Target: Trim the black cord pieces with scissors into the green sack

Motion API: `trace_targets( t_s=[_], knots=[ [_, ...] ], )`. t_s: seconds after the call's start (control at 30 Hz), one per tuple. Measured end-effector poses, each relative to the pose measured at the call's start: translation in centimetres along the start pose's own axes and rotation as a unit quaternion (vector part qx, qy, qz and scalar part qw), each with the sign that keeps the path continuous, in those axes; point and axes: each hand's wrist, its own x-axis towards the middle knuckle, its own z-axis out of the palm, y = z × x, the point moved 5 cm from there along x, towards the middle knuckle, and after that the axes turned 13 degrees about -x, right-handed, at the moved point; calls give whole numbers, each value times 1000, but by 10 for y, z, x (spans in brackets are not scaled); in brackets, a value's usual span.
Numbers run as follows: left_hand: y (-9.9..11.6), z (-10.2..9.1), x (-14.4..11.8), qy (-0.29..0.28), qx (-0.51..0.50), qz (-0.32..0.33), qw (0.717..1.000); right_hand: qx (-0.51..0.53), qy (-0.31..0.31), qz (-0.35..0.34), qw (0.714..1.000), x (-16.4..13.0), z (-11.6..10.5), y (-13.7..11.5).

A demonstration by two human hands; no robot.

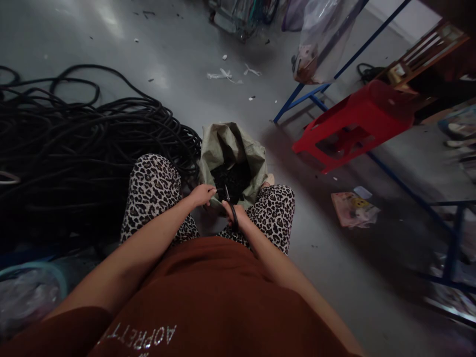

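Between my knees stands an open woven sack (256, 154), pale green, with a heap of small black pieces (238, 178) inside. My right hand (235, 214) grips a pair of scissors (234, 216) with dark handles; the blades point up over the sack's mouth. Just left of the blades, my left hand (203, 195) is closed in a pinch at the sack's near rim. A short dark piece (220, 190) sticks out from its fingertips, too small to name for certain.
A large tangle of black cord or hose (92, 129) covers the floor at left. A red plastic stool (357, 124) lies tilted at right by a blue metal frame (297, 99). A teal-rimmed basin (61, 277) sits at lower left. Paper scraps (225, 75) and a printed bag (353, 209) lie about.
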Motion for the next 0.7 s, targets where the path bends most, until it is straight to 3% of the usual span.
trace_targets(
  t_s=[0.4,0.7],
  knots=[
    [2,-4,0,43,-27,14,999,-53,-72,-59,994,2,12,-3],
    [5,-1,0,58,64,65,994,-61,-70,-58,994,2,12,-8]
  ],
)
